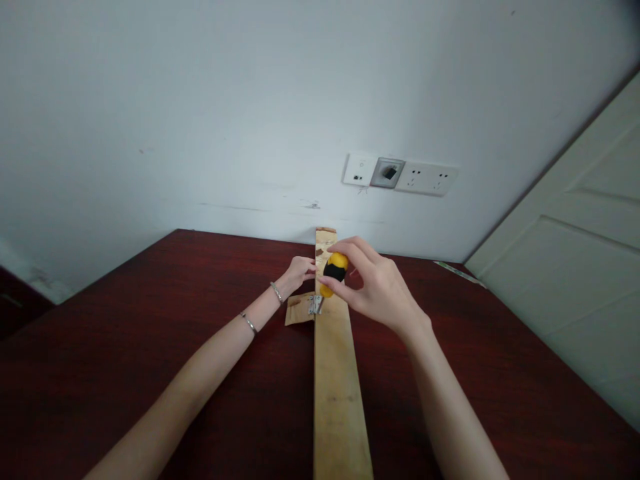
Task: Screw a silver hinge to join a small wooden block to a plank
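Note:
A long pale wooden plank [337, 387] runs away from me across the dark red table. On its left side sits a short wooden piece [300, 309], with a metal hinge [315, 304] bridging the two. My right hand [377, 283] holds a yellow-and-black screwdriver [336, 268] by its handle between thumb and fingers. The shaft points down toward the hinge, and the tip's exact seat is too small to make out. Beyond the short piece, my left hand [300, 270] grips the plank's left edge; some of its fingertips are hidden.
The dark red table [240, 413] meets a white wall [225, 120] at the back. Wall sockets [425, 179] sit above the table's edge, with a black plug [389, 173] in one. On the right stands a white panelled door [585, 267], with a thin patterned strip [460, 273] near it.

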`<state>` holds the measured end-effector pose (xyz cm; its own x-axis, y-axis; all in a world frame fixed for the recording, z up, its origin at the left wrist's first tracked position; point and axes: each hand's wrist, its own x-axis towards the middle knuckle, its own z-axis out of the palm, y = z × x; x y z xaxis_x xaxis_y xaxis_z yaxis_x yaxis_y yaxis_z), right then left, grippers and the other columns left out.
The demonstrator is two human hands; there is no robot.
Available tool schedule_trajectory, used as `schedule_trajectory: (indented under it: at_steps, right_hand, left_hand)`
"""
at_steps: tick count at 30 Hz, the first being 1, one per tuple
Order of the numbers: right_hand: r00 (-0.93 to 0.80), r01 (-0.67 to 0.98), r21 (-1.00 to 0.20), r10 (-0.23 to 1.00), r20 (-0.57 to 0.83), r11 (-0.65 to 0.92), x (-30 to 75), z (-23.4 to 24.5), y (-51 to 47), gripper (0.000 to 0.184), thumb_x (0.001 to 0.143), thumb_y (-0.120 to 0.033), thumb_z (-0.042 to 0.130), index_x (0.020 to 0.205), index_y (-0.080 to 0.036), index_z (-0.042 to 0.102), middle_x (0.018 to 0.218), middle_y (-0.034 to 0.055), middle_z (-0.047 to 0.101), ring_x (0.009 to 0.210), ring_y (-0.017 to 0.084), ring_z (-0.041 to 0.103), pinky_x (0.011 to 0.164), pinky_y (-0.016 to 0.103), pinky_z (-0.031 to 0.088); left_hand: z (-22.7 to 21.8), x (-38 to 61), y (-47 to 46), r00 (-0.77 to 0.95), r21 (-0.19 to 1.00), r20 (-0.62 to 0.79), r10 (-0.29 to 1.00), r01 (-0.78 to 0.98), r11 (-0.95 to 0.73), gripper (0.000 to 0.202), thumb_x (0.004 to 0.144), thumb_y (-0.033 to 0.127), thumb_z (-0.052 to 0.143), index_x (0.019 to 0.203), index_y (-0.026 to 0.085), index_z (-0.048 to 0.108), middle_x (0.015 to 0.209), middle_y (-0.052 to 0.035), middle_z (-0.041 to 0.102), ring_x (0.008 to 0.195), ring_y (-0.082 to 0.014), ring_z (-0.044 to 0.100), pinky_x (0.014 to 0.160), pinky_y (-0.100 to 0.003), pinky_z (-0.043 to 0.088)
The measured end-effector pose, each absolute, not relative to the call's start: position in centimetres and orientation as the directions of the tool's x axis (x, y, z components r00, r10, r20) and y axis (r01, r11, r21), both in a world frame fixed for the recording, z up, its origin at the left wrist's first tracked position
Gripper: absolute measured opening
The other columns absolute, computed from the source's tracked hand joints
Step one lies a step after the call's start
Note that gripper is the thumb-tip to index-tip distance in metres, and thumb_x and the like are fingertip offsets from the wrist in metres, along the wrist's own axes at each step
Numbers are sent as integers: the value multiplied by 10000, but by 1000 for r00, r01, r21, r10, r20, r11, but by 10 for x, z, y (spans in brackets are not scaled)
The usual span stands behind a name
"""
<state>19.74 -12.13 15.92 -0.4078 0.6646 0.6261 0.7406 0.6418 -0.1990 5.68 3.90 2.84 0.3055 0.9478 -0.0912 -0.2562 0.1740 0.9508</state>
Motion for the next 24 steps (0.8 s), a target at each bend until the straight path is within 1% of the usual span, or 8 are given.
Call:
schedule_trajectory:
  at_steps: [2,4,7,10,15,18,20,24]
  right_hand:
    - [-441,717,-214,669,599,664,199,162,-125,372,878,-273,558,1237,-185,517,1220,108,598,935,222,644,718,330,550]
    - [-469,688,-233,666,580,687,201,164,-127,454,860,-199,546,1308,-196,474,1280,101,578,1030,239,622,799,362,544]
    - [-498,649,-273,668,553,710,204,164,-127,530,853,-159,539,1366,-216,424,1269,80,592,1068,233,610,868,381,527]
    - [-472,640,-326,690,548,696,204,163,-126,497,875,-195,554,1357,-227,435,1231,73,613,1028,216,628,843,358,541]
    - [-418,647,-361,708,570,672,202,162,-124,376,869,-285,617,1233,-250,528,1134,48,645,906,179,651,736,297,563]
    - [-392,649,-359,700,598,670,202,161,-123,351,857,-332,638,1184,-246,543,1087,41,648,850,162,646,680,273,559]
    - [-382,654,-349,691,614,672,202,160,-123,348,851,-342,646,1168,-241,542,1073,40,646,850,156,640,662,260,553]
    - [-360,701,-295,679,640,649,202,160,-123,330,833,-363,666,1102,-217,542,993,33,648,778,142,632,618,246,534]
  left_hand:
    - [24,57,43,292,948,-82,953,-272,165,156,664,-48,563,629,98,607,617,-16,604,598,-104,562,633,-227,469]
    - [21,58,45,293,946,-79,953,-279,164,142,675,-27,563,642,104,609,631,-18,611,584,-98,559,631,-226,472]
    - [21,58,46,297,948,-82,952,-272,166,141,668,-28,563,636,102,608,620,-22,606,587,-105,562,635,-231,473]
    - [23,57,44,288,952,-94,953,-255,171,164,666,-53,543,622,92,606,595,-27,589,598,-119,567,645,-243,469]
    - [27,57,39,261,965,-70,963,-227,132,133,681,-26,580,656,97,623,625,-36,614,633,-131,574,649,-246,468]
    - [26,56,41,284,967,-50,958,-226,118,86,662,23,649,690,105,648,672,-40,643,641,-137,588,655,-253,487]
    - [24,56,43,290,966,-63,955,-223,131,70,650,41,671,675,105,658,686,-46,655,642,-146,599,663,-265,500]
    - [23,56,44,301,966,-87,949,-208,155,106,616,2,674,660,99,673,695,-48,670,644,-144,604,668,-259,506]
